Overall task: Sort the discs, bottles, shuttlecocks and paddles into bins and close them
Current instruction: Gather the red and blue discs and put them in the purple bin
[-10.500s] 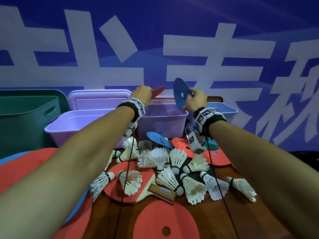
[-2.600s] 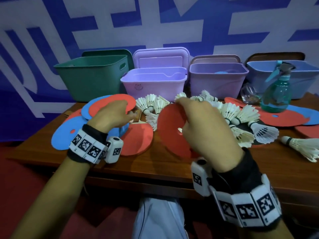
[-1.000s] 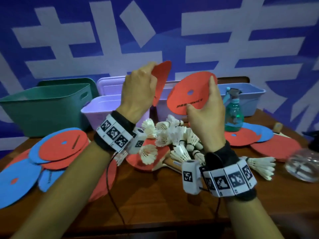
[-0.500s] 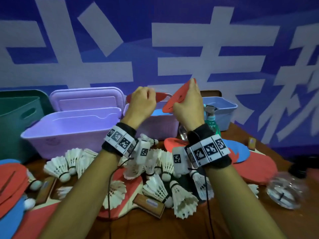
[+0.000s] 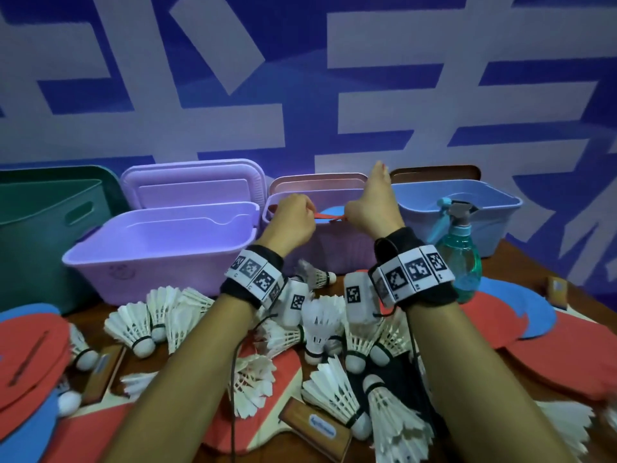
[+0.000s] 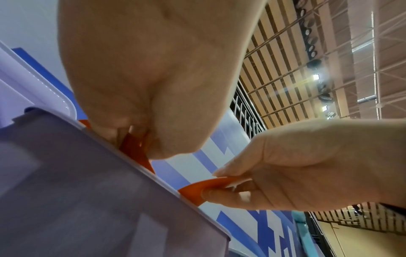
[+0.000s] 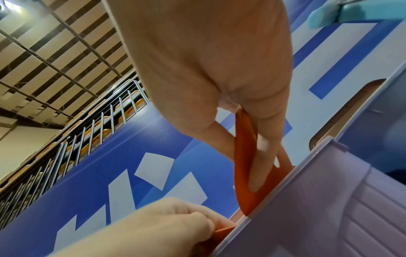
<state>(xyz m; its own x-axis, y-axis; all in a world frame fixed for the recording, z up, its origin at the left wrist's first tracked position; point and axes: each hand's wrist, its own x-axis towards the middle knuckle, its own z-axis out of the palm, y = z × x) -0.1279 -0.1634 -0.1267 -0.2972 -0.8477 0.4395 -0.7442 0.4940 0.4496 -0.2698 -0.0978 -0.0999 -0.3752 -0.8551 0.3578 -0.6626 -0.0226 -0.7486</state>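
Each hand pinches a red disc at the rim of the middle purple bin [image 5: 334, 255]. In the head view my left hand [image 5: 309, 212] and right hand [image 5: 350, 217] sit close together over it, with a strip of red disc [image 5: 329, 216] between them and a blue disc [image 5: 334, 209] lying inside. In the left wrist view my left hand [image 6: 140, 140] grips its red disc [image 6: 135, 153] against the bin wall [image 6: 87, 191]. The right wrist view has my right hand [image 7: 248, 167] pinching its red disc [image 7: 242, 191], whose lower edge dips behind the bin's rim [image 7: 285, 191].
Several shuttlecocks [image 5: 320, 329] and a red paddle [image 5: 267, 426] lie under my forearms. A large purple bin [image 5: 160, 248] and a green bin [image 5: 40, 222] stand left, a blue bin [image 5: 467, 208] and a spray bottle [image 5: 460, 259] right. Red and blue discs [image 5: 494, 315] cover both table ends.
Both hands have come down from above the middle bin to its rim, and the right hand's disc has dropped from tilted high to the rim, its lower edge behind it.
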